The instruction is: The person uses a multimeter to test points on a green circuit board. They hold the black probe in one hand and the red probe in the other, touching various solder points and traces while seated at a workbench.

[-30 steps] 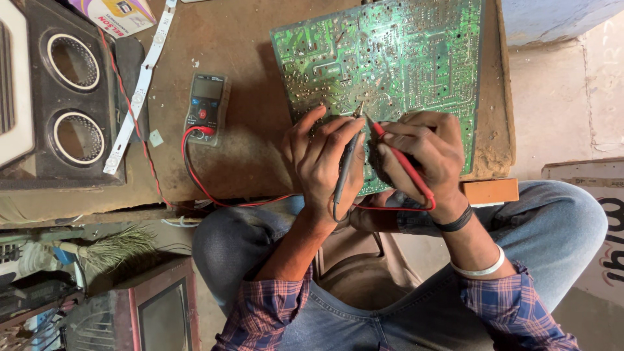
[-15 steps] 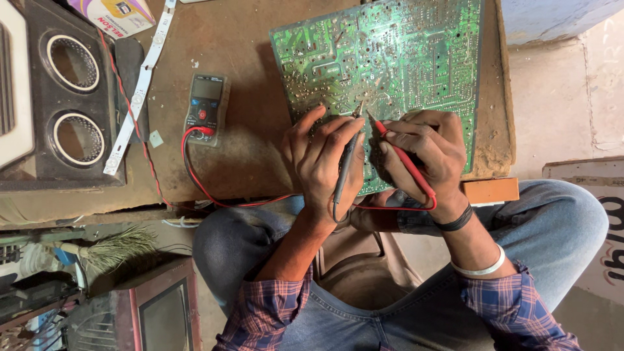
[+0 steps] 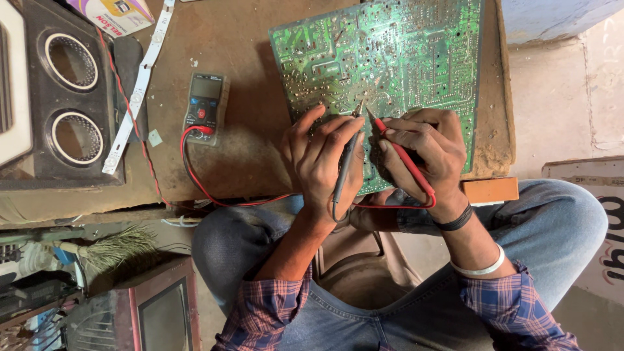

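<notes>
- Green circuit board (image 3: 416, 58) lying flat at upper centre, its solder side glinting;
- left hand (image 3: 322, 159) gripping slim black probe (image 3: 344, 162); right hand (image 3: 422, 153) pinching red probe (image 3: 403, 156).

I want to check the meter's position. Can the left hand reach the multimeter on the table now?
Probably yes. The multimeter lies uncovered left of the left hand, bare tabletop between, but that hand holds the black probe.

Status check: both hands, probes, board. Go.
Left hand grips black probe, right hand grips red probe. Both tips on green circuit board, close together. Multimeter on table left of board; nothing blocking.
</notes>
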